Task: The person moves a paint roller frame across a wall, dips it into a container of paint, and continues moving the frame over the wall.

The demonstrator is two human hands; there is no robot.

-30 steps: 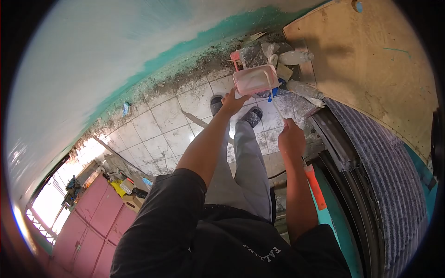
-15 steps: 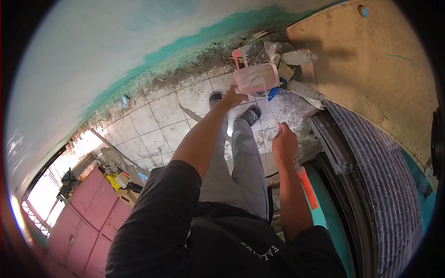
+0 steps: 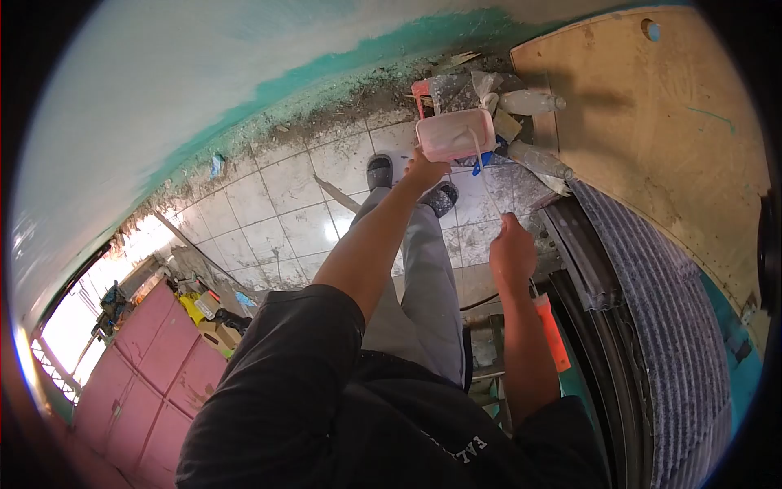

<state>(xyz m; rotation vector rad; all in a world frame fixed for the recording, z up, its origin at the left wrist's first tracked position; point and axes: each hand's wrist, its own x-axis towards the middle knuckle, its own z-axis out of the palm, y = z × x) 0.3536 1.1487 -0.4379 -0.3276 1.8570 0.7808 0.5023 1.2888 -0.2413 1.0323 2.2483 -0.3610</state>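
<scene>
My left hand (image 3: 427, 169) grips the near edge of a rectangular plastic tub (image 3: 444, 138), pinkish white and coated inside with white paint. My right hand (image 3: 513, 251) is closed around the thin metal rod of a paint roller (image 3: 491, 192). The rod's far end bends into the tub, where the white roller head is hard to tell from the paint. Behind my right wrist, the rod runs to an orange handle (image 3: 553, 332) beside my forearm.
Clear plastic bottles (image 3: 533, 102) and a blue-handled tool (image 3: 481, 165) lie beyond the tub. A wooden board (image 3: 635, 98) leans at the right, above corrugated sheets (image 3: 660, 326). A dirty tiled floor (image 3: 285, 204) meets the white and teal wall (image 3: 204, 90). A pink cabinet (image 3: 155, 367) stands left.
Both hands have shifted slightly right in view, with the tub and roller. The roller's bent end sits nearer the tub's right side. Both grips stay closed.
</scene>
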